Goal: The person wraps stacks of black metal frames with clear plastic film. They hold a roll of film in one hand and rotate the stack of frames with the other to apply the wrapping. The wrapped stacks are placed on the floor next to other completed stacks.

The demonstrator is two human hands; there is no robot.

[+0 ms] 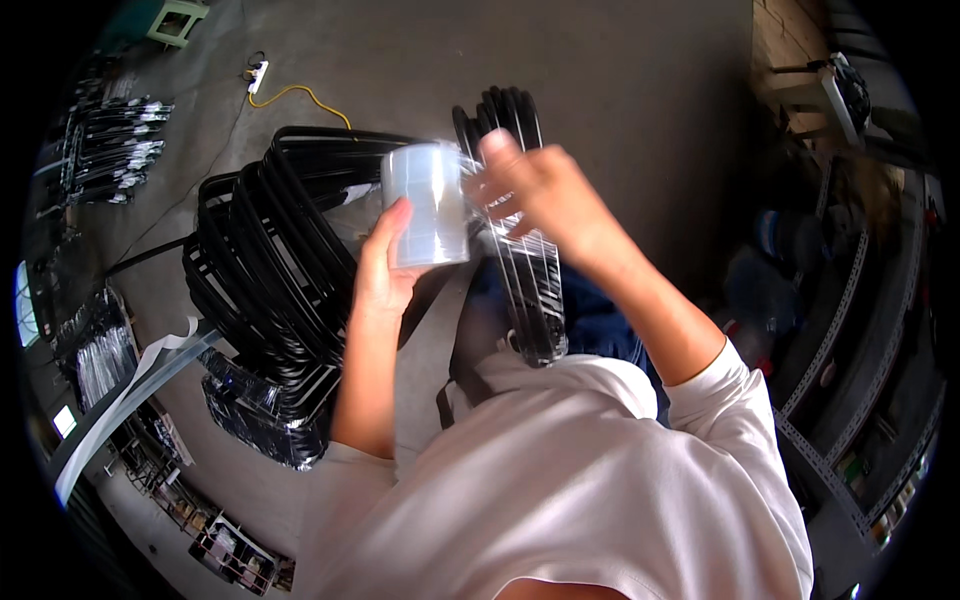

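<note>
My left hand (pixel 385 255) grips a wide roll of clear plastic film (pixel 425 205), its thumb along the near side. Right of the roll, a bundle of black tubular frames (pixel 535 290) stands against my lap, its middle part covered in shiny clear film. My right hand (pixel 535 195) is over the upper part of this bundle, close to the roll. Its thumb points up, and its fingers are smeared by motion, so what they hold does not show. A large stack of black bent frames (pixel 265 250) stands to the left of my left forearm.
A film-wrapped black bundle (pixel 265 420) lies below the stack. A white power strip (pixel 258 77) with a yellow cord (pixel 300 90) is on the floor ahead. Metal shelving (pixel 840 480) stands at the right; more wrapped bundles (pixel 120 150) lie far left. A green stool (pixel 178 22) is at the top left.
</note>
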